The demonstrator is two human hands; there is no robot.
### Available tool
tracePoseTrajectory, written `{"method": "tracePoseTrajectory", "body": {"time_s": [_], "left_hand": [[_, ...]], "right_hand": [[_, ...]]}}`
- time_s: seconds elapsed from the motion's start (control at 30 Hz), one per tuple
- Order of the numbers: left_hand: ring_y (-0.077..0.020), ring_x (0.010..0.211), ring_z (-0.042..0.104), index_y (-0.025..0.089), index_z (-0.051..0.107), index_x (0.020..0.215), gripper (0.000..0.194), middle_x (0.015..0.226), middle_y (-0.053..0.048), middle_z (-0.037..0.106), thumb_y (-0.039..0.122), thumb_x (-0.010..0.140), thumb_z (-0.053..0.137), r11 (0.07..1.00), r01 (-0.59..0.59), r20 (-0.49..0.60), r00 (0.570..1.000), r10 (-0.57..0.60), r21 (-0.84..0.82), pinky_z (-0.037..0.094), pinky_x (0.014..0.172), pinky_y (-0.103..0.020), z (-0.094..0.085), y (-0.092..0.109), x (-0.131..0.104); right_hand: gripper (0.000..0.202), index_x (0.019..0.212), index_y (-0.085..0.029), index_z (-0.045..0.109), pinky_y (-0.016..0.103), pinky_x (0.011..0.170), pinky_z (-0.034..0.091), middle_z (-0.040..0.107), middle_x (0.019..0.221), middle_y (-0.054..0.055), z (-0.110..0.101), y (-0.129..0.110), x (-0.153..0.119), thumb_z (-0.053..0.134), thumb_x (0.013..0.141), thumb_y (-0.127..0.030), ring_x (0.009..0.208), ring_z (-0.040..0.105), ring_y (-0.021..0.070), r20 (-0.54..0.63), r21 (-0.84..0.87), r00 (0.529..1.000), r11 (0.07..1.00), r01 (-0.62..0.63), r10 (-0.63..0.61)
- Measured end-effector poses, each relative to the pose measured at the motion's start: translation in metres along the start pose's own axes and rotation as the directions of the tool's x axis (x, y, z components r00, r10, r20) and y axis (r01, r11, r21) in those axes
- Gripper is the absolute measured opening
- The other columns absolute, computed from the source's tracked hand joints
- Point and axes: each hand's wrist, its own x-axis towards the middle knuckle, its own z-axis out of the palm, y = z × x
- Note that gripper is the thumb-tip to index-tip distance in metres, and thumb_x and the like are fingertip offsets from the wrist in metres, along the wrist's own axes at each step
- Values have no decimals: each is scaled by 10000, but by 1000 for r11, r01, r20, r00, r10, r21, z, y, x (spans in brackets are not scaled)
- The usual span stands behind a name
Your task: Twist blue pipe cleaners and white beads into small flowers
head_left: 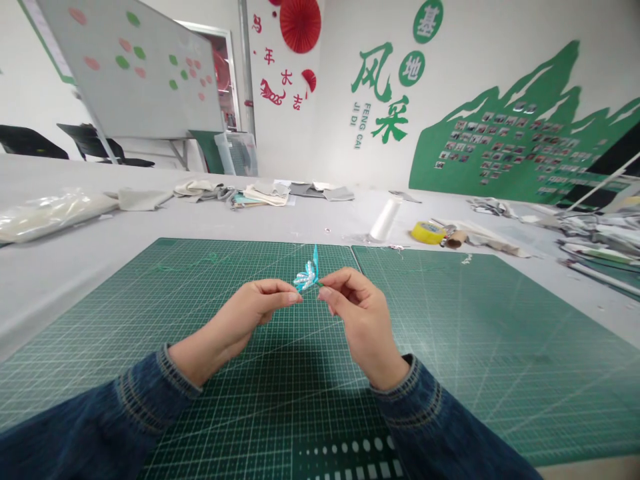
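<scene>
Left hand [253, 308] and right hand [356, 303] pinch a small teal ornament [307, 275] between their fingertips above the mat [450, 333]; its details are too small to tell.

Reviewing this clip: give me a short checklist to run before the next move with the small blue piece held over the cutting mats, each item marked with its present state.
1. Left hand grips the small blue piece at its fingertips: ok.
2. Right hand pinches the same piece from the other side: ok.
3. Piece held clear above the green cutting mat, not resting on it: ok.
4. Mat surface under the hands free of loose items: ok.
5. Yellow tape roll and white spool lie far back, away from both hands: ok.
6. What the piece is made of and whether it is whole: cannot tell, too small.
</scene>
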Motion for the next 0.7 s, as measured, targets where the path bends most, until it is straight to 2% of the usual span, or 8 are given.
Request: {"method": "tracePoseTrajectory", "body": {"time_s": [0.07,0.13,0.27,0.37,0.47,0.53,0.6,0.7], "left_hand": [[-59,453,269,170,695,792,201,596,34,542,367,764,720,999,34,12,999,-34,-21,175,429,-219,7,-1,-3],[-69,488,376,178,707,798,187,689,11,629,362,769,719,1000,-3,-9,1000,3,27,251,448,-213,11,-1,-6],[-140,679,596,214,739,807,142,779,-3,720,339,829,674,911,-232,-23,967,255,342,432,603,-248,8,-1,-11],[-144,690,624,253,750,888,132,801,16,739,303,885,627,666,-392,35,875,483,635,451,637,-263,3,-1,-17],[-140,688,609,246,740,947,136,790,16,735,251,909,609,345,-509,149,702,696,788,445,651,-266,1,1,-23],[-136,620,557,225,734,950,142,690,16,693,241,922,595,171,-512,217,610,762,842,423,611,-270,0,2,-25],[-138,585,520,211,732,946,149,621,19,643,231,927,586,58,-486,264,568,780,872,406,592,-275,-2,4,-25],[-142,590,523,215,734,947,157,616,20,636,228,929,579,12,-442,268,565,781,897,402,596,-280,-7,7,-23]], "right_hand": [[93,879,-232,681,242,525,381,597,676,-46,-1,4,1,676,810,-170,558,471,97,-55,36,998,999,-22,24],[142,948,-241,690,247,538,391,608,690,-44,-2,6,3,663,822,-180,562,477,100,-93,12,995,999,-37,38],[94,890,-212,710,273,572,416,626,716,-19,-4,9,5,645,832,-178,601,521,123,-175,-182,984,981,-66,34],[102,845,-196,705,289,637,441,631,764,2,-4,9,4,622,842,-137,695,570,146,-171,-388,981,921,21,-94],[152,856,-191,698,287,658,441,613,786,10,-4,8,1,575,875,-103,726,576,148,-71,-566,966,807,166,-248],[172,881,-188,692,290,679,445,612,813,18,-4,9,0,548,894,-94,741,579,152,26,-660,959,716,228,-281],[177,905,-183,685,300,719,454,624,855,33,-4,11,-1,531,907,-94,781,591,165,128,-731,957,626,269,-262],[188,909,-180,683,309,732,458,634,865,45,-2,13,-3,510,928,-109,800,592,181,261,-781,939,523,341,-222]]}}
